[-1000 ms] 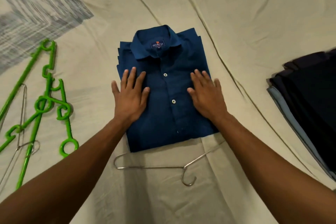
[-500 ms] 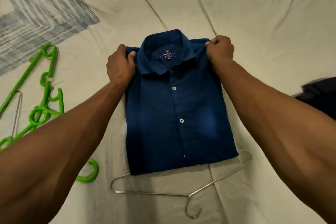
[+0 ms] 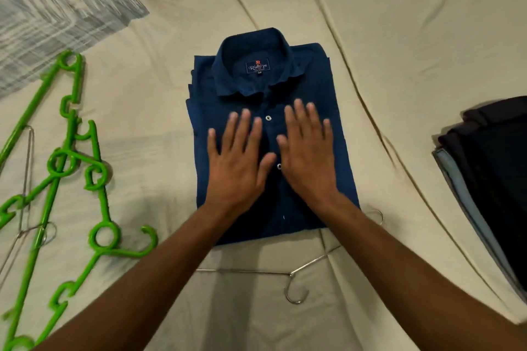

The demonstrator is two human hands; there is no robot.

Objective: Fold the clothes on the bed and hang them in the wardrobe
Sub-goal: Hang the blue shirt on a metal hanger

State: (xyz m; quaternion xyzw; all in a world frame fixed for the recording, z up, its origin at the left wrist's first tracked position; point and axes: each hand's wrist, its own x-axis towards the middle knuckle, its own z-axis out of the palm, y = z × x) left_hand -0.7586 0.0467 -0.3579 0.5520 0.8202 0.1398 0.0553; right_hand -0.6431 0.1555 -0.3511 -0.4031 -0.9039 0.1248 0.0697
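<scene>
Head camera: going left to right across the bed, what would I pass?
Green hangers → left hand → right hand, both flat on the folded blue shirt → dark folded clothes.

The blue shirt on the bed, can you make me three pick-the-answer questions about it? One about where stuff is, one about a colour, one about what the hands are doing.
1. Where is the metal hanger?
A. On the collar
B. On the sheet at the blue shirt's near edge
C. On the dark pile

2. What colour are the plastic hangers?
A. Red
B. White
C. Green

3. What are the left hand and right hand doing?
A. Resting flat on the shirt
B. Pinching the collar
C. Lifting a hanger

Answers: 1 B, it pokes out below the hem. 2 C, bright green at the left. 3 A, fingers straight on the shirt front.
</scene>
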